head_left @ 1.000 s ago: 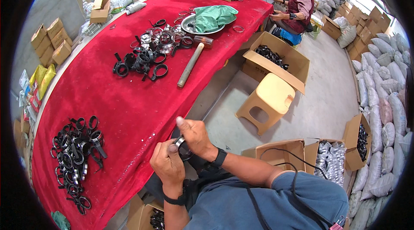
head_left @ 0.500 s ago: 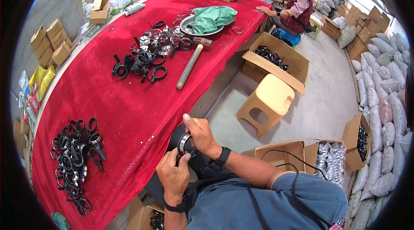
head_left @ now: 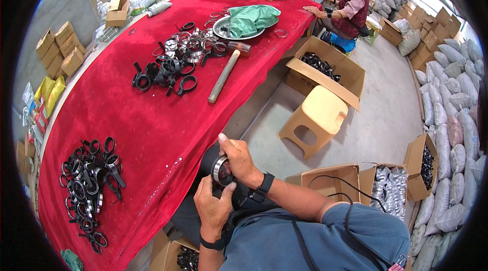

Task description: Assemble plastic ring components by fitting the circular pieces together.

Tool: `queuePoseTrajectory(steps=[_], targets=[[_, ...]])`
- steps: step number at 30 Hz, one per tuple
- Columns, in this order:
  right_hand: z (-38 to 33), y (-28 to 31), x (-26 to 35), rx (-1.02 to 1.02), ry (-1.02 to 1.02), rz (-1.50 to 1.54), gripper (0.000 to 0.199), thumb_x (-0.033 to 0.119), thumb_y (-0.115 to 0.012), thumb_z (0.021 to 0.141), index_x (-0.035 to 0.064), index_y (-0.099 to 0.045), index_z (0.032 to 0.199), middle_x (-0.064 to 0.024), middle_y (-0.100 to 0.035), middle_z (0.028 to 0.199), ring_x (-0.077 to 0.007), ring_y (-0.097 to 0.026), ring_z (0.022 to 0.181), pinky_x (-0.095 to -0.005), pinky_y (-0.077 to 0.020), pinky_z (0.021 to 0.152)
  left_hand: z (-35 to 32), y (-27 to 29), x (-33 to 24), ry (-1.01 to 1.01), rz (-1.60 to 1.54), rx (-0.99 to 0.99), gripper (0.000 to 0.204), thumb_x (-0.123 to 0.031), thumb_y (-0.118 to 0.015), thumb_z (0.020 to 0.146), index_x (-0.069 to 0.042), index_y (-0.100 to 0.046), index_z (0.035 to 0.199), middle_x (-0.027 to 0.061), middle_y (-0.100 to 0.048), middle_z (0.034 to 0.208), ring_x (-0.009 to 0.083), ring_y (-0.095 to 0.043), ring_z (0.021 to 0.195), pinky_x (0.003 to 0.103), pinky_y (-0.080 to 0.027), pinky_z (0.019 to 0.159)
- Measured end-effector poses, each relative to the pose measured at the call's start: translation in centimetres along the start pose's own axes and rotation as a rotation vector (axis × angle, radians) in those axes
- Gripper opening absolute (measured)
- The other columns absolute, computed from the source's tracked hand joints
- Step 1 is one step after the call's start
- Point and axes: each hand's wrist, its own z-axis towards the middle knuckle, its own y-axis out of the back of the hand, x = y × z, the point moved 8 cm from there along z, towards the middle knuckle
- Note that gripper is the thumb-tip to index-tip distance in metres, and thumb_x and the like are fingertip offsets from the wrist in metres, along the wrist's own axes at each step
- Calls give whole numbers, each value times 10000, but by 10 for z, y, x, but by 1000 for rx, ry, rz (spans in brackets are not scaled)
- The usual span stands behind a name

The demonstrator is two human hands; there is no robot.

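Black-and-silver ring [head_left: 217, 170], one, sits just off the red table's [head_left: 147, 129] right edge, gripped by both left hand [head_left: 213, 209] and right hand [head_left: 241, 163]. It looks light, stiff, sturdy, perhaps slippery on the metal; best pinched at opposite rims. On the table: one hammer [head_left: 225, 75], one dish [head_left: 220, 30], two ring piles [head_left: 92, 185], too tangled to count.

Blue shirt [head_left: 325, 235], wristbands [head_left: 265, 183] (both black)

open red cloth [head_left: 152, 129] ahead of hands [head_left: 212, 206], ring pile [head_left: 90, 184] blocking left, hammer [head_left: 224, 76] beyond
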Motion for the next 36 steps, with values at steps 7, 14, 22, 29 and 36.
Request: queuePoseTrajectory(steps=[7,14,22,29,36], targets=[[-9,-22,-14,60,-117,13,627,546,-560,1108,30,-607,754,-6,-493,559,-101,-470,408,-275,-372,397,-17,13,14,103,-54,-46,328,-159,-903,839,12,-727,1057,144,-743,917,255,-717,853,369,-566,804],[-5,0,-5,44,-68,125,623,531,-562,1112,81,-591,682,-4,-503,531,-102,-459,392,-277,-331,373,-10,5,11,-10,-100,-19,296,-96,-901,805,18,-731,1019,151,-729,927,271,-731,836,360,-570,756],[-15,-26,-25,111,-179,82,599,517,-581,1105,106,-556,670,-7,-540,590,-84,-455,409,-265,-338,388,-31,23,26,42,-87,-94,299,-88,-916,777,24,-736,988,124,-746,909,210,-721,813,330,-573,763],[-17,-19,-28,143,-187,164,580,518,-579,1109,113,-522,698,12,-484,560,-80,-436,414,-264,-338,398,-28,14,26,38,-63,-36,280,-94,-913,786,22,-739,974,112,-739,897,205,-714,812,324,-570,758],[-16,-14,-22,143,-194,163,562,495,-572,1115,123,-514,698,15,-471,553,-83,-426,425,-272,-333,407,-26,8,24,23,-55,-9,367,-132,-950,755,15,-744,1020,119,-750,950,236,-727,848,350,-582,781]])
